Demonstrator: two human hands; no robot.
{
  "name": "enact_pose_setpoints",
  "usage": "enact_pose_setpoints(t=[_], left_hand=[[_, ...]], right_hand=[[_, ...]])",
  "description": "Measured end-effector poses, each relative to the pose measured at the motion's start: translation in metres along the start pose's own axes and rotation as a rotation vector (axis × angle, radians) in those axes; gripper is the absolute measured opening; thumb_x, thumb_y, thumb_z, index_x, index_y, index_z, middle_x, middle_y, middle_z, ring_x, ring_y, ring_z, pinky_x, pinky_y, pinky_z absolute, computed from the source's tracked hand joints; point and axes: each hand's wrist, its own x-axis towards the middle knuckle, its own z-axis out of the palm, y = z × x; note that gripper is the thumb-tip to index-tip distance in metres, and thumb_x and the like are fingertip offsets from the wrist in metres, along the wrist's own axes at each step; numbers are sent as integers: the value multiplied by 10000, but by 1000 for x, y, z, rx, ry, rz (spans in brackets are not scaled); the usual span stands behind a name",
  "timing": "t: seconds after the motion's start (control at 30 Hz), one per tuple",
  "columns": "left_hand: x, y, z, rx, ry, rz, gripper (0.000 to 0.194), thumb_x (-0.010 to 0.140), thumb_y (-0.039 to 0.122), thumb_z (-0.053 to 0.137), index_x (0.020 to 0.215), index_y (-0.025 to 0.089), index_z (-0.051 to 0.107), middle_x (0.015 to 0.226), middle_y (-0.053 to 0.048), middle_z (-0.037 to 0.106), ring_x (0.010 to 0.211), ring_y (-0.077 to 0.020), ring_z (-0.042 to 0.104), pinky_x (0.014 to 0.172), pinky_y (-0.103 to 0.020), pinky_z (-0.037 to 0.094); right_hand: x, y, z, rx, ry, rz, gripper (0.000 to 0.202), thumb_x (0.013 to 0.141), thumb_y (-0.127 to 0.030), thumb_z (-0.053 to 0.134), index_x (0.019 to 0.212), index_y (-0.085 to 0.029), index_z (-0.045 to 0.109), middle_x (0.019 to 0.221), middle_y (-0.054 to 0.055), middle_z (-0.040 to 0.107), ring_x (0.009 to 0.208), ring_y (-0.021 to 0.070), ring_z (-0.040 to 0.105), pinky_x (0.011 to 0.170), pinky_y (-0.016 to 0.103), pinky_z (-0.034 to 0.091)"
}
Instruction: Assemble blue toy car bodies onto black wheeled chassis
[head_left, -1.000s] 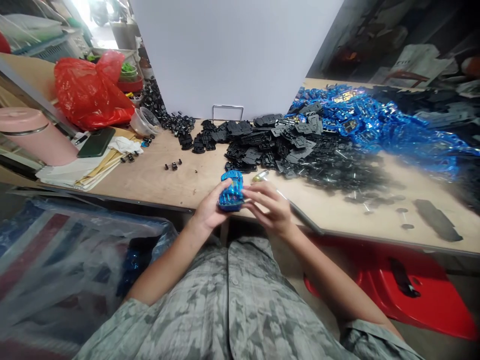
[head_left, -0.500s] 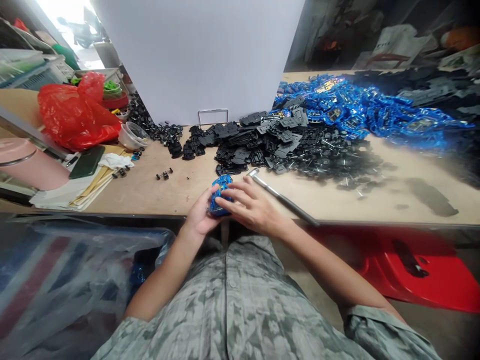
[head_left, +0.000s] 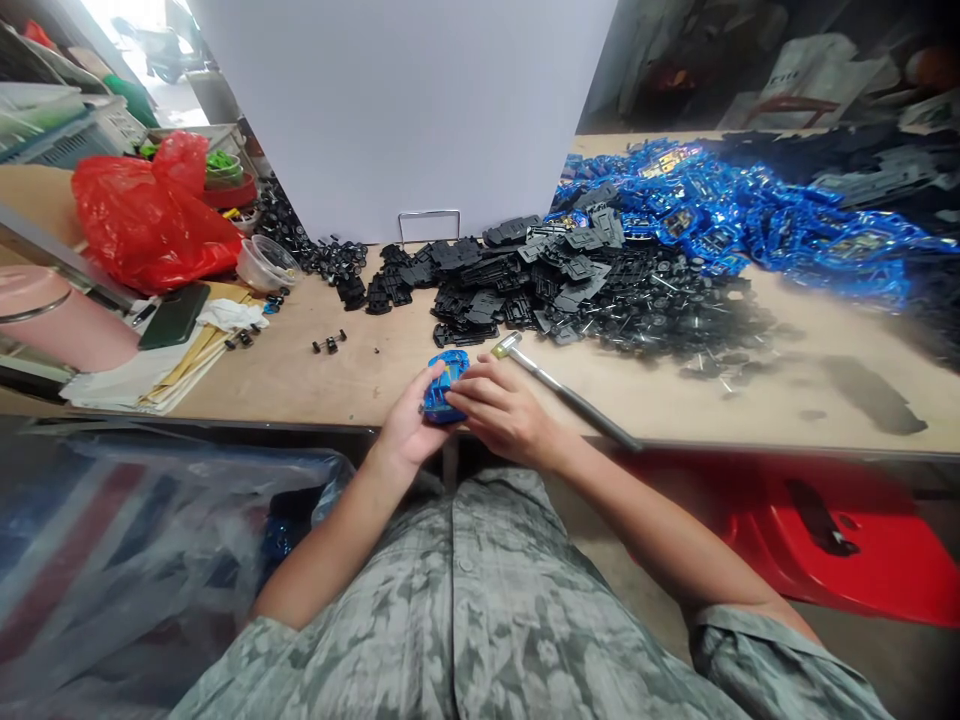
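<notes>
from here i see the left hand (head_left: 409,418) closed around a shiny blue shell (head_left: 444,388) just above the near edge of the wooden table (head_left: 360,385), while the right hand (head_left: 510,408) has its fingers bunched narrowly against the shell's side. a hammer (head_left: 566,390) lies just beside the right hand, and past them sit a heap of black plates (head_left: 510,285) and a pile of blue shells (head_left: 697,210).

open tabletop (head_left: 300,385) left, hammer (head_left: 571,395) blocking right
</notes>
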Motion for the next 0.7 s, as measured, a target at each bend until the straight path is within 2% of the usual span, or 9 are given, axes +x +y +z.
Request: enact_pose_setpoints(t=[0.2, 0.3, 0.4, 0.57, 0.7], left_hand=[[1, 1, 0, 14, -18, 23, 182, 979, 279, 604, 1041, 125, 681, 785, -16, 732, 611, -105, 664, 619, -219, 565], [2, 0, 0, 19, -26, 38, 178, 960, 285, 648, 1033, 127, 685, 767, -12, 727, 587, -98, 649, 611, -216, 563], [1, -2, 3, -22, 4, 37, 158, 983, 266, 611, 984, 129, 690, 737, -13, 719, 556, -96, 627, 589, -214, 545], [-3, -2, 12, -37, 12, 42, 258, 1031, 232, 514, 852, 129, 668, 696, -20, 715, 531, -93, 628, 535, -194, 512], [-3, 1, 10, -8, -2, 68, 210, 991, 225, 572, 856, 110, 685, 727, -35, 726, 560, -89, 637, 564, -187, 520]], right_hand=[[-8, 3, -2, -49, -51, 57, 385, 995, -199, 563, 1380, -179, 577, 1248, 152, 689, 1235, 291, 606, 1151, 641, 430], [-11, 3, 0, -72, -52, 62, 367, 993, -200, 566, 1357, -219, 610, 1229, 125, 701, 1211, 282, 627, 1150, 651, 431], [-11, -1, 4, -74, -4, 33, 360, 987, -182, 571, 1342, -207, 625, 1170, 115, 719, 1153, 272, 655, 1123, 632, 473], [-8, -6, 11, -70, 108, -5, 445, 968, -138, 591, 1410, -182, 575, 1112, 114, 728, 1114, 268, 675, 1124, 611, 484], [-7, -10, 7, -33, 89, 48, 510, 954, -167, 649, 1447, -226, 536, 1180, 115, 716, 1168, 287, 658, 1110, 607, 487]])
